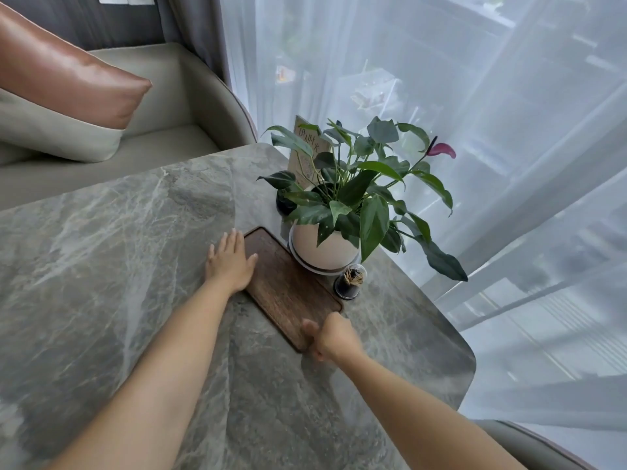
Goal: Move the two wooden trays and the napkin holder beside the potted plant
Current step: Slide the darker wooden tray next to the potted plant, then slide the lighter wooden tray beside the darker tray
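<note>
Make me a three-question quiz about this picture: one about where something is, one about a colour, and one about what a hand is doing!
1. Where is the wooden tray?
A. on the sofa
B. beside the potted plant
C. on the floor

2. What colour is the plant's flower?
A. yellow
B. blue
C. purplish-pink

3. What is the left hand doing?
A. lying flat, open
B. pinching a leaf
C. making a fist in the air

Answers: 1 B, the tray lies by the white pot on the table. 2 C, the bloom is purplish-pink. 3 A, fingers spread at the tray's edge.
</note>
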A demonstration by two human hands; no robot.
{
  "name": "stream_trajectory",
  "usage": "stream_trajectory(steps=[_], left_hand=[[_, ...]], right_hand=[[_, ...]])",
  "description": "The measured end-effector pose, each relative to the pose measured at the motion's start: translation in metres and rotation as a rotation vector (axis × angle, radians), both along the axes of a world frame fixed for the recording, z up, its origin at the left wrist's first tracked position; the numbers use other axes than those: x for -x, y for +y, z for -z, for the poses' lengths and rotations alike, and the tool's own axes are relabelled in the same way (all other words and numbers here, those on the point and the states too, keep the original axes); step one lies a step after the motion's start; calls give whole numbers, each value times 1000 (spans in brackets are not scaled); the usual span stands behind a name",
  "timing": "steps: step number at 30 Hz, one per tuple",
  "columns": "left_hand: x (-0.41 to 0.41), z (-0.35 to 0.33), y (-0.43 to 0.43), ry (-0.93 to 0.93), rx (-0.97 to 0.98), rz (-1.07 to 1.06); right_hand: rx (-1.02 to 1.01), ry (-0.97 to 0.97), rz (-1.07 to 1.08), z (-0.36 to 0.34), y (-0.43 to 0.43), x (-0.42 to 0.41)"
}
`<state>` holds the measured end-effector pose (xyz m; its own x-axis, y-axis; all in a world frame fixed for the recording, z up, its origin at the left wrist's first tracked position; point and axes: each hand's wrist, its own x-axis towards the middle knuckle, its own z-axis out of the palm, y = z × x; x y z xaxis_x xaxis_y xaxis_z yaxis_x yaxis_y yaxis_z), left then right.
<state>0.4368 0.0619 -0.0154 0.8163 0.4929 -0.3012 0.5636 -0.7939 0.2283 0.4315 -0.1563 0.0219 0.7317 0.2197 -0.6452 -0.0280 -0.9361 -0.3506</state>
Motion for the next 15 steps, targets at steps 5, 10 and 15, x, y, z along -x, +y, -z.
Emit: stream_trajectory(steps=[5, 10, 15], left_hand=[[46, -11, 2, -16, -136, 53], [111, -19, 6, -62, -173, -10], [194, -20, 5, -53, -159, -28]], right_hand=[[-64, -206, -72, -18, 14, 15], [-66, -386, -318, -24, 33, 38], [-122, -456, -515, -26, 64, 83]])
